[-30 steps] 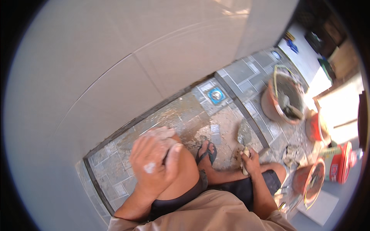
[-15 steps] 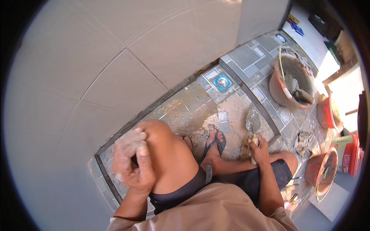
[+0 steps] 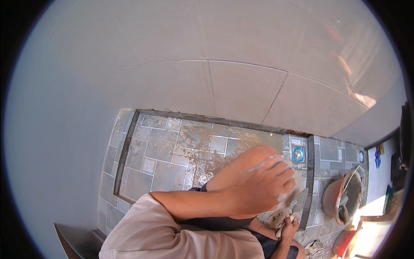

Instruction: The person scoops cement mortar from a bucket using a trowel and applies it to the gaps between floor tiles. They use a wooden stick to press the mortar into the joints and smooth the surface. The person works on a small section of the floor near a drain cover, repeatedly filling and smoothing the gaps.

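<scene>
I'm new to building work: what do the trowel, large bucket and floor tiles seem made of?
Trowel: probably metal, dull grey, pointed blade; pale handle, wood or plastic. Large bucket: likely plastic, smooth, smeared, pinkish-orange wall. Floor tiles: perhaps ceramic or stone, mostly matt grey, pale joints.

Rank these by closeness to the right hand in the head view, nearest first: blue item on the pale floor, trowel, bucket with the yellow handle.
1. Trowel: gripped in the right hand.
2. Bucket: to that hand's right, on the tiles.
3. Blue item: farthest, beyond the bucket, at far right.
</scene>
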Available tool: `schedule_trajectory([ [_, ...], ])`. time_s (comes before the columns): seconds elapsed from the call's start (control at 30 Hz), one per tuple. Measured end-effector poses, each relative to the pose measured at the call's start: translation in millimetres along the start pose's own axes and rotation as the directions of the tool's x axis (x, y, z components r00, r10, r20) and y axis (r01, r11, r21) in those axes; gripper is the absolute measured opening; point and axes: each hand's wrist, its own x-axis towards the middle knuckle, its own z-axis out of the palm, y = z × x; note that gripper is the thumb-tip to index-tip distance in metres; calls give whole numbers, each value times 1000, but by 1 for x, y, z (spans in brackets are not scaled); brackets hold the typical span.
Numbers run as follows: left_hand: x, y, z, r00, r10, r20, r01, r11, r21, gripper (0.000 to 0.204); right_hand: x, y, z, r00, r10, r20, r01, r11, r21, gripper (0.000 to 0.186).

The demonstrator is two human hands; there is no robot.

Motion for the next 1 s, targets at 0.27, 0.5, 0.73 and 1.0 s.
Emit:
schedule_trajectory([
  [0.27,0,-5,10,992,81,-97,-79,997,26,25,16,16,-21,1000,15,-16,-16,998,-65,7],
  [0.5,-9,-11,1,991,59,-119,-56,998,28,25,8,6,-12,1000,26,0,-26,994,-109,7],
  [0.73,-18,-20,-14,993,29,-111,-27,999,24,21,-5,-1,6,1000,-24,2,24,986,-164,8],
  [1.0,-4,-22,-9,994,-29,-110,31,999,20,16,-3,-6,-8,958,-263,-119,224,938,-265,14],
])
